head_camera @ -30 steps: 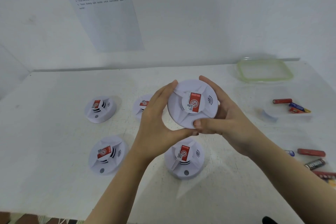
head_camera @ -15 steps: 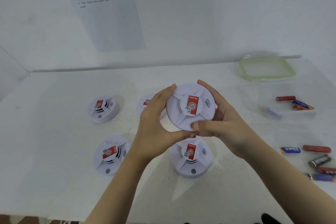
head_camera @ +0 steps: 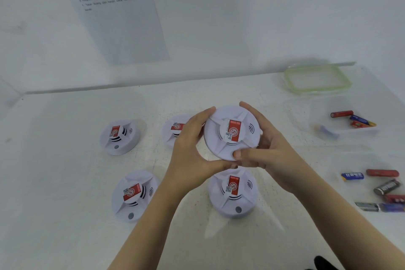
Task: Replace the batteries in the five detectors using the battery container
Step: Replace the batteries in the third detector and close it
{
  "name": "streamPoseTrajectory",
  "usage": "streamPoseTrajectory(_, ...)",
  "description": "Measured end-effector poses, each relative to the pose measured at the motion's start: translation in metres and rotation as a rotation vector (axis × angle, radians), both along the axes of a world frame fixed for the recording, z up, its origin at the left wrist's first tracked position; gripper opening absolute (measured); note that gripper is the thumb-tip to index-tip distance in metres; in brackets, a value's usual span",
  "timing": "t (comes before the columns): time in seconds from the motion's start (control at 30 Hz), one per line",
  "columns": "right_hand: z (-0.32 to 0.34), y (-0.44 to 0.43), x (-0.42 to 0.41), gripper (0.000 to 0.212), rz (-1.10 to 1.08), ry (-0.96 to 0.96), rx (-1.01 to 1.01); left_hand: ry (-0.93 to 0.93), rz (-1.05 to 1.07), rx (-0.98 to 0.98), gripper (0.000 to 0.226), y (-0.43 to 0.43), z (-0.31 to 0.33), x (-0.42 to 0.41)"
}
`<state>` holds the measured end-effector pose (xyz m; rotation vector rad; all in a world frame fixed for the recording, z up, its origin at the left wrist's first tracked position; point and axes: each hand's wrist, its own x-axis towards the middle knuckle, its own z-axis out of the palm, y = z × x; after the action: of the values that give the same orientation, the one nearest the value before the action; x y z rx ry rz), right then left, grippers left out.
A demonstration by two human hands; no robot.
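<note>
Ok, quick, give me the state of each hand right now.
Left hand: fingers curled round the raised detector, holding it.
Right hand: gripping the same detector from the other side.

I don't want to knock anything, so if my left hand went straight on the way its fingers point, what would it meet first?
The white round detector that your left hand grips. Past its rim, only bare white table toward the wall, though depth is unclear.
</note>
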<state>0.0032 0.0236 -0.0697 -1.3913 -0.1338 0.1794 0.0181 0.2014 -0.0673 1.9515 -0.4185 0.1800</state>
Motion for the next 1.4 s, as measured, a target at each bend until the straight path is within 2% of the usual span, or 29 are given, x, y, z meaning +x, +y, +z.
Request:
streamPoseTrajectory(0.47, -0.021, 0.000, 0.015, 0.087, -0.080, 0.047, -0.051, 0.193, -0.084, -0.075, 0.090, -0.004, -0.018, 0.022)
streamPoseTrajectory(0.6, -0.029, 0.001, 0.019, 0.087, -0.107, 0.071, 0.001, 0.215, -0.080, -0.098, 0.090, -0.008, -0.024, 0.027)
streamPoseTrajectory(0.97, -0.050, -0.006, 0.028, 0.048, -0.211, 0.146, 0.157, 0.286, -0.127, -0.123, 0.091, -0.017, -0.042, 0.035)
streamPoseTrajectory(1.4, -0.057, -0.010, 0.027, 0.057, -0.166, 0.133, 0.161, 0.336, -0.107, -0.200, 0.090, -0.016, -0.058, 0.036)
